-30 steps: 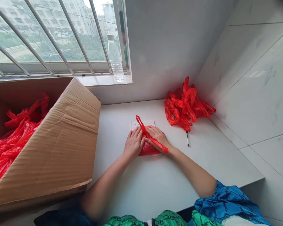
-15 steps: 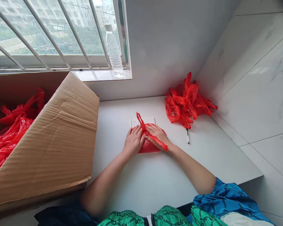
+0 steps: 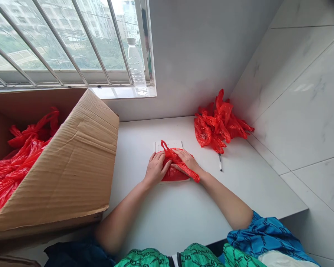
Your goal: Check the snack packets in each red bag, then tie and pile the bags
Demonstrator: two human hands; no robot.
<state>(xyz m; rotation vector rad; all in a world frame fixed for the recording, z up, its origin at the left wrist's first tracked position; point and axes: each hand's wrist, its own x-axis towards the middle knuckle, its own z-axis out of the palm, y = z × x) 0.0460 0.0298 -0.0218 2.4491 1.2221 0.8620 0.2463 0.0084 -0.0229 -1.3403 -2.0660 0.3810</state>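
Note:
A red plastic bag (image 3: pixel 174 172) lies low and bunched on the white tabletop, over a flat white piece (image 3: pixel 172 145) whose printed upper edge shows behind it. My left hand (image 3: pixel 156 167) grips the bag's left side, fingers curved over it and thumb toward the middle. On the other side my right hand (image 3: pixel 189 162) holds the bag, its fingers pointing inward over the top. One handle loop stands up between the hands; the other drapes over the right hand toward the wrist. What the bag contains, if anything, is hidden.
An open cardboard box (image 3: pixel 69 167) with red plastic bags (image 3: pixel 19 163) stands at left. More crumpled red bags (image 3: pixel 219 120) lie at the back right, beside a pen (image 3: pixel 220 162). A clear bottle (image 3: pixel 137 68) stands on the sill of the barred window. Tiled wall (image 3: pixel 303 111) bounds the right.
The view has shifted slightly, so the window and box sit lower in the picture. The upright handle loop has sunk and opened a little; both hands stay on the bag.

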